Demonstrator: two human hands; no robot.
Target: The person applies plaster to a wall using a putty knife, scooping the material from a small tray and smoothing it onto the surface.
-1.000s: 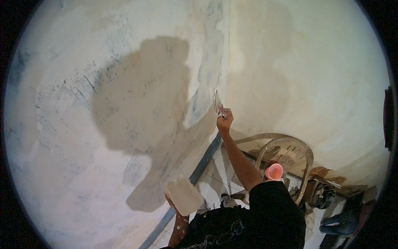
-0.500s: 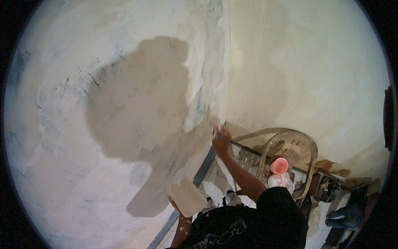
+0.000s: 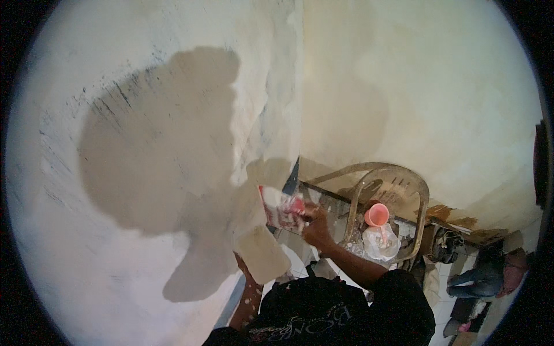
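Holding a flat, rectangular, cream-coloured board [image 3: 262, 254] at the lower centre of the frame, the wearer's left hand [image 3: 243, 270] grips it from its left side, the fingers mostly hidden behind it. A black short-sleeved shirt with pale print [image 3: 340, 300] fills the bottom edge. Just above the board, near the middle of the frame, the right hand [image 3: 316, 225] is closed around a wide, flat scraper in pale and red tones [image 3: 281, 210]; it is blurred, and whether blade and board touch cannot be told. For clean handling, the board is probably best held steady and close under the blade, the scraper at a low angle with even pressure along its whole edge. Beyond lie glossy white floor tiles [image 3: 297, 262], bordered by a straight blue-grey skirting strip [image 3: 232, 303]. At centre right stands a tan, stained chair with a curved, slotted back [image 3: 407, 199], bearing a round, smooth pink cup [image 3: 377, 215] and a crinkled, translucent plastic bag [image 3: 388, 249]. Farther off, a chalky white wall [image 3: 138, 265] covers the left half, scratched with dark streaks and crossed by a broad, soft-edged shadow [image 3: 161, 138]. It meets a smoother, yellowish-cream wall [image 3: 461, 115] at a vertical corner above the centre, patchy grey along the white side.
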